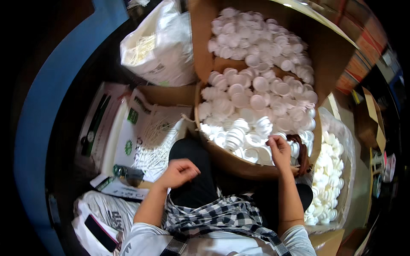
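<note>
My right hand [279, 152] is at the near rim of a large cardboard box [222, 160], above a heap of round white plastic caps [256, 91]. Its thumb and fingertips are pinched together. What they hold, if anything, is too small to make out. My left hand [181, 172] hovers above my left knee, fingers curled in, and anything inside them is hidden. To its left is an open carton [147, 104] with many thin white sticks [159, 147] lying in it.
A white sack [171, 64] of pale sticks stands behind the carton. On the right, a plastic-lined box holds cream-coloured caps [326, 183]. A dark red cloth [303, 155] hangs over the big box's rim. A phone [101, 232] lies on white bags at lower left.
</note>
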Demonstrator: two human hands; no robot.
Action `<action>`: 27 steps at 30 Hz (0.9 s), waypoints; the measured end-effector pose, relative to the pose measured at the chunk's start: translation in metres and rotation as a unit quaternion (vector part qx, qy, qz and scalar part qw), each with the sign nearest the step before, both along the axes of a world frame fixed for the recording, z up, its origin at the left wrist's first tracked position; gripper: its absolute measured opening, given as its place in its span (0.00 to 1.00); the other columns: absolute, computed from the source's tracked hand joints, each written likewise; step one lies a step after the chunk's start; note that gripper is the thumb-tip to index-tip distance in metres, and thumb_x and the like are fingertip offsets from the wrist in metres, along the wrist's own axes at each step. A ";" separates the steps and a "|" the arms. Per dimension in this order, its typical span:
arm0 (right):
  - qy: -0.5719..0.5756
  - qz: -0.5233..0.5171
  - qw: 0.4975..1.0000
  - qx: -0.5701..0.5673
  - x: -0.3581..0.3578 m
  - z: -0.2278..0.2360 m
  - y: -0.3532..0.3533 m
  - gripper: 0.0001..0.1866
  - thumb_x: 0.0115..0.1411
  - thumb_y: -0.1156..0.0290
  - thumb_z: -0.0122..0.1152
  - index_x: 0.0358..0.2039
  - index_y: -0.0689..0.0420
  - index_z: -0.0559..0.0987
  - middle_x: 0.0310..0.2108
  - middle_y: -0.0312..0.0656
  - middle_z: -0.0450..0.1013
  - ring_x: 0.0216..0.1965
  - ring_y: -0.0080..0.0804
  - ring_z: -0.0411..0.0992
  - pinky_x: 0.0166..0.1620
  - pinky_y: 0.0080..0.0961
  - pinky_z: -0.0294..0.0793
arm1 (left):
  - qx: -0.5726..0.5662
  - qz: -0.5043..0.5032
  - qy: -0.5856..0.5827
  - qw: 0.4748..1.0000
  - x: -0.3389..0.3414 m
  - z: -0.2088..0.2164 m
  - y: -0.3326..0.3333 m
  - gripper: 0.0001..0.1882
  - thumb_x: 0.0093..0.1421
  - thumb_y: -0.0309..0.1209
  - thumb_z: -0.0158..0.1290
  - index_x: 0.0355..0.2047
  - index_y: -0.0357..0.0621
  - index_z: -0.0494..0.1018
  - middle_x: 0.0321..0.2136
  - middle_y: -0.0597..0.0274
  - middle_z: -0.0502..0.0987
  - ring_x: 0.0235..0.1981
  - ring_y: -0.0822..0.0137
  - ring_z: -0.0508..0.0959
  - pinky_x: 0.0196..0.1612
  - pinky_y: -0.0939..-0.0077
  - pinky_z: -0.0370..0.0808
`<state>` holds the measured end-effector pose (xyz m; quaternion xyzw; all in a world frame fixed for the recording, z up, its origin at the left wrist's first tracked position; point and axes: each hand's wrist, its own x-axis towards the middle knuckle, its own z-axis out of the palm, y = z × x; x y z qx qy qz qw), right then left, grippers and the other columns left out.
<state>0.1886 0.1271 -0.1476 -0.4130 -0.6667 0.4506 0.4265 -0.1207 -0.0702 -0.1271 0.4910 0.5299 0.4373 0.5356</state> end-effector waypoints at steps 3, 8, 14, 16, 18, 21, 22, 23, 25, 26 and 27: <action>-0.065 0.018 0.995 0.068 -0.037 0.018 0.010 0.09 0.57 0.71 0.55 0.37 0.60 0.74 0.31 0.36 0.72 0.32 0.20 0.69 0.36 0.16 0.67 | 0.125 0.313 -0.021 0.941 -0.065 -0.021 -0.001 0.06 0.59 0.30 0.48 0.31 0.40 0.70 0.18 0.68 0.69 0.19 0.79 0.67 0.24 0.84 0.65; -0.205 0.104 0.937 0.264 -0.104 0.013 0.024 0.14 0.51 0.70 0.59 0.39 0.59 0.74 0.43 0.46 0.69 0.46 0.42 0.66 0.49 0.31 0.64 | 0.130 0.595 -0.237 0.757 -0.148 -0.064 0.001 0.06 0.58 0.31 0.48 0.33 0.42 0.68 0.15 0.67 0.67 0.16 0.75 0.64 0.20 0.82 0.62; -0.339 0.109 0.882 0.310 -0.158 -0.022 0.033 0.16 0.48 0.62 0.62 0.37 0.55 0.76 0.48 0.49 0.66 0.50 0.47 0.63 0.53 0.39 0.59 | -0.102 0.537 -0.177 0.819 -0.174 -0.170 0.022 0.10 0.56 0.35 0.50 0.36 0.45 0.68 0.23 0.63 0.72 0.20 0.73 0.71 0.21 0.82 0.67; -0.335 0.097 0.899 0.266 -0.167 -0.030 0.029 0.15 0.48 0.62 0.62 0.36 0.54 0.78 0.52 0.50 0.64 0.51 0.48 0.63 0.53 0.39 0.59 | -0.154 0.519 -0.162 0.825 -0.175 -0.204 0.027 0.11 0.57 0.36 0.49 0.37 0.45 0.69 0.24 0.63 0.73 0.20 0.74 0.71 0.21 0.83 0.67; -0.321 0.111 0.906 0.252 -0.163 -0.038 0.031 0.14 0.49 0.63 0.61 0.36 0.55 0.78 0.52 0.50 0.64 0.51 0.48 0.63 0.53 0.38 0.59 | -0.195 0.510 -0.148 0.825 -0.176 -0.247 0.033 0.11 0.56 0.36 0.49 0.37 0.45 0.70 0.23 0.65 0.73 0.18 0.75 0.70 0.20 0.84 0.66; -0.288 0.120 0.926 0.213 -0.163 -0.041 0.030 0.11 0.50 0.68 0.59 0.34 0.56 0.78 0.53 0.50 0.63 0.52 0.48 0.63 0.52 0.36 0.61 | -0.245 0.496 -0.009 0.833 -0.173 -0.331 0.027 0.10 0.54 0.35 0.52 0.35 0.45 0.71 0.25 0.64 0.74 0.20 0.73 0.71 0.22 0.79 0.67; -0.278 0.131 0.928 0.209 -0.167 -0.042 0.030 0.11 0.50 0.69 0.59 0.34 0.57 0.78 0.54 0.50 0.63 0.53 0.48 0.63 0.52 0.36 0.61 | -0.242 0.516 0.108 0.815 -0.172 -0.368 0.016 0.14 0.48 0.37 0.56 0.30 0.40 0.75 0.27 0.52 0.77 0.28 0.59 0.77 0.35 0.68 0.73; -0.281 0.120 0.930 0.206 -0.164 -0.045 0.032 0.10 0.50 0.70 0.58 0.34 0.57 0.78 0.54 0.50 0.62 0.53 0.48 0.62 0.52 0.35 0.61 | -0.290 0.450 0.178 0.826 -0.164 -0.361 0.026 0.20 0.46 0.41 0.58 0.36 0.40 0.73 0.34 0.48 0.76 0.35 0.52 0.76 0.40 0.63 0.72; -0.248 0.109 0.950 0.156 -0.164 -0.048 0.031 0.09 0.50 0.72 0.58 0.33 0.59 0.78 0.54 0.52 0.62 0.54 0.47 0.62 0.53 0.33 0.61 | -0.330 0.438 0.266 0.793 -0.139 -0.344 0.033 0.27 0.45 0.42 0.60 0.43 0.41 0.70 0.41 0.48 0.73 0.42 0.51 0.73 0.47 0.61 0.69; -0.236 0.108 0.955 0.144 -0.164 -0.050 0.032 0.09 0.50 0.73 0.57 0.32 0.60 0.78 0.54 0.52 0.62 0.54 0.47 0.62 0.53 0.32 0.60 | -0.364 0.376 0.263 0.810 -0.137 -0.337 0.037 0.34 0.44 0.41 0.60 0.52 0.47 0.64 0.52 0.51 0.64 0.53 0.51 0.65 0.55 0.59 0.61; -0.225 0.107 0.959 0.133 -0.163 -0.052 0.033 0.08 0.50 0.73 0.57 0.32 0.60 0.78 0.54 0.53 0.62 0.55 0.47 0.62 0.54 0.32 0.60 | -0.346 0.334 0.331 0.812 -0.130 -0.338 0.038 0.34 0.44 0.41 0.60 0.53 0.47 0.63 0.54 0.50 0.61 0.54 0.51 0.62 0.55 0.60 0.61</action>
